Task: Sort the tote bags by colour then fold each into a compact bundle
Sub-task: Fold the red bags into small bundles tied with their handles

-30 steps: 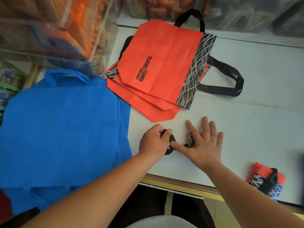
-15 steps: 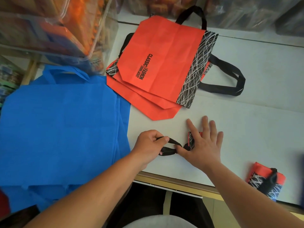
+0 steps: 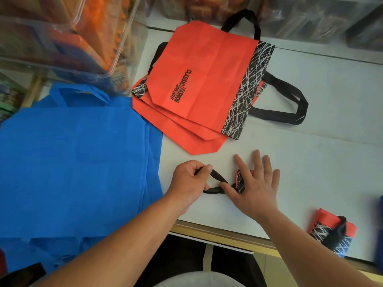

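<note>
You're mid-bundle on a red one here. Your right hand (image 3: 256, 187) is spread flat with the fingers straight, pressing down on the folded red bag (image 3: 240, 180) just right of centre on the white table (image 3: 310, 162), and the thumb reaches out onto the strap. Your left hand (image 3: 191, 181), at 9 o'clock from it, is curled round the black handle (image 3: 211, 190), pinching the loop and holding it out sideways between the two hands.

Sorting looks done to me. The blue tote bags (image 3: 72, 162) are in a flat pile at 9 o'clock, and the red tote bags (image 3: 207, 83) are stacked at 12 with handles trailing toward 2. One finished bundle (image 3: 331, 230) sits at 4 o'clock near the table edge, strap wrapped round it. The clear bins (image 3: 62, 38) up at 10–11 aren't part of this.

So I'd call this the tie-off step. Next, I reckon you bring that loop over the packet and snug it down. Don't lift your palm too soon, because that fabric looks springy and will probably pop open. Slide your right fingers clear one side at a time as the strap comes across. There's plenty left after that: the rest of the red stack and every blue one are unfolded.
</note>
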Demonstrator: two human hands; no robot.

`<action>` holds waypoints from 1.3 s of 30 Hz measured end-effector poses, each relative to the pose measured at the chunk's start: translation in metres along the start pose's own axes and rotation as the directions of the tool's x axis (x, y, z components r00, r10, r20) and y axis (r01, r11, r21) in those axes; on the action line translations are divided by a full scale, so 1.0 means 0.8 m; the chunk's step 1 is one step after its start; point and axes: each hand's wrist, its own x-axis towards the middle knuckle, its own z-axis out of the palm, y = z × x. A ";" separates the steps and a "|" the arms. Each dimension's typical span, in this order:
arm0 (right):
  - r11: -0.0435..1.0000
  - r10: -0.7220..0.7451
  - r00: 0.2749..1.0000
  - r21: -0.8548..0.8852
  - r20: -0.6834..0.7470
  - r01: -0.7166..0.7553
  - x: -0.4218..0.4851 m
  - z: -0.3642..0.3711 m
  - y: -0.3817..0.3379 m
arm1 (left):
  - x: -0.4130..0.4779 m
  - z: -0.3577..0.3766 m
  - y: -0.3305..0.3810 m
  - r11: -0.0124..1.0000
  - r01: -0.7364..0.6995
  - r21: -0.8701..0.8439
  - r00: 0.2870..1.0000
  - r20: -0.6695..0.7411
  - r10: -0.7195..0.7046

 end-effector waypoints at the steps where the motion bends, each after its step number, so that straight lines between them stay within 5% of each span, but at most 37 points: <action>1: 1.000 0.000 1.000 -0.003 -0.002 0.000 0.000 0.000 0.000 | -0.001 -0.003 -0.002 0.998 -0.037 0.054 0.999 -0.010 0.038; 8: 0.999 -0.036 0.997 -0.015 -0.069 0.035 -0.001 0.008 0.004 | 0.004 -0.005 -0.021 0.960 -0.138 0.244 0.990 0.006 0.141; 15: 1.000 -0.024 0.996 0.012 -0.087 0.025 -0.002 0.010 0.005 | 0.010 0.022 -0.015 0.941 -0.114 0.318 0.976 -0.139 0.165; 23: 0.998 -0.067 0.997 0.009 -0.026 0.067 -0.006 -0.003 0.010 | 0.014 0.017 0.000 0.910 -0.150 0.388 0.989 0.064 0.136; 29: 0.978 -0.110 0.991 0.168 -0.072 0.121 -0.019 -0.013 0.023 | 0.013 0.015 0.005 0.872 -0.111 0.476 0.993 0.026 0.113; 31: 0.983 0.054 0.984 0.183 -0.170 -0.022 -0.025 -0.023 0.022 | 0.012 0.017 0.010 0.889 -0.060 0.455 0.998 0.042 0.045; 34: 0.871 0.410 0.912 0.294 0.007 -0.394 -0.025 -0.049 0.011 | 0.009 0.020 0.017 0.921 0.023 0.390 0.997 0.062 -0.052; 39: 0.522 0.529 0.809 0.655 0.254 -0.547 -0.012 -0.068 0.006 | 0.007 0.024 0.024 0.944 0.059 0.324 0.990 0.103 -0.097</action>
